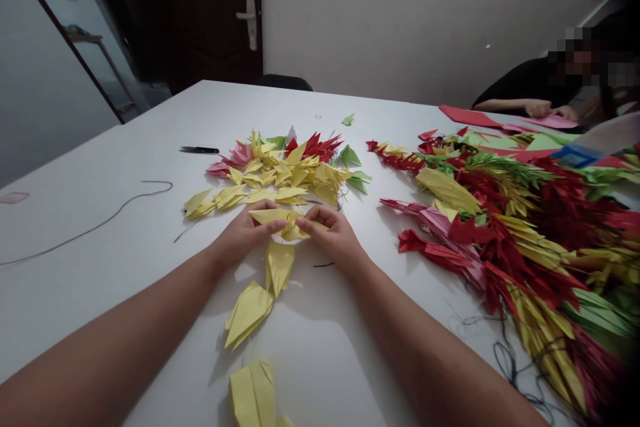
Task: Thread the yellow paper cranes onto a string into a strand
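Note:
Between my left hand (250, 232) and my right hand (334, 235), a yellow origami crane (291, 232) is pinched by its two sides, wings spread. The thumbs and fingers of both hands are closed on it, hiding part of the paper. Just below, a yellow folded paper piece (280, 267) meets another yellow folded piece (250, 310); whether a thread joins them I cannot tell. Nearest to me lies a further yellow folded piece (253, 392), cut off by the frame's edge. Beyond my hands spreads a pile of yellow origami (280, 177) with red, pink and green ones.
Black thread snips (199, 149) and a long dark thread (115, 217) lie on the white table (150, 120) at left. Strings of coloured origami (500, 227) and tangled black thread (507, 353) cover the right side. At far right, a person (530, 83) handles pink paper (553, 121).

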